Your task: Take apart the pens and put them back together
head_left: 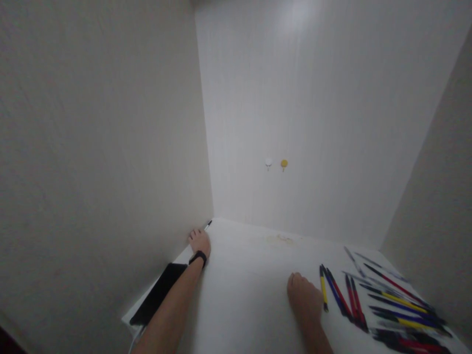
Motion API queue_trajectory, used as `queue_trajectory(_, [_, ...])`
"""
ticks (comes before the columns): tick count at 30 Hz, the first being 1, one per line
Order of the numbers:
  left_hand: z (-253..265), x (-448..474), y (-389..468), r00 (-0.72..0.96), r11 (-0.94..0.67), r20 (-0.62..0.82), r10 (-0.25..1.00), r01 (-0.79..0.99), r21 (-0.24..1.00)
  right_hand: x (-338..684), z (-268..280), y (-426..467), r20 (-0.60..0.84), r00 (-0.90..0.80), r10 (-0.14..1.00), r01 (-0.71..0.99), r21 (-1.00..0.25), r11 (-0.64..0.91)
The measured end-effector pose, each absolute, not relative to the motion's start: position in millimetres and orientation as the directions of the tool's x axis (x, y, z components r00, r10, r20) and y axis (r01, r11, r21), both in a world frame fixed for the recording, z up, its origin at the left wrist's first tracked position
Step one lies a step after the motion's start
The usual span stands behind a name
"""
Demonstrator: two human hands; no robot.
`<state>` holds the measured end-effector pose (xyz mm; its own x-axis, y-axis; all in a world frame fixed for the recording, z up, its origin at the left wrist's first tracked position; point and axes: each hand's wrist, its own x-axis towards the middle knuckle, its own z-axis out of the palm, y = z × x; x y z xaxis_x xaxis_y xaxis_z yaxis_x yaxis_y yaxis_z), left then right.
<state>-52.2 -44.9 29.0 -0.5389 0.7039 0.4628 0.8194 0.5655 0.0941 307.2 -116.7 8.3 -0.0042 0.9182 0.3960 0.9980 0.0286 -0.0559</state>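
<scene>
My left hand (199, 241), with a dark band at the wrist, lies palm down at the far left edge of the white table (243, 295), close to the wall. Its fingers are spread. Just beyond them a white pen with a black end (208, 225) lies in the corner; whether the fingers touch it I cannot tell. My right hand (304, 292) rests on the table right of the middle. Its fingers are curled closed, and anything inside is hidden. The nearest thing to it is a yellow and black pen (323, 288).
Several red, blue, yellow and black pens (401, 305) are spread over the right side. A flat black object (158, 295) lies by the left wall beside my forearm. Pale walls (295, 98) enclose the table, with a white hook (268, 162) and a yellow hook (283, 163) at the back.
</scene>
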Motion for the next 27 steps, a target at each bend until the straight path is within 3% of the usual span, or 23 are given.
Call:
queue_trajectory(6, [30,-53,-43,-0.53,0.577,0.482,0.698,0.815,0.062,309,1,-116,0.476,-0.005,0.88,0.994,-0.093,0.056])
queue_trajectory(10, [29,-54,-41,-0.522,0.609,0.545,0.656,0.792,0.025,309,-1,-116,0.467,0.006,0.884,0.991,-0.121,0.057])
queue_trajectory(19, [31,-52,-42,-0.555,0.654,0.546,0.628,0.757,0.017,307,7,-118,0.44,0.036,0.897,0.984,-0.174,0.046])
queue_trajectory(27, [38,-36,-51,-0.461,0.507,0.478,0.748,0.861,0.037,304,6,-117,0.444,0.0,0.896,0.988,-0.139,0.069])
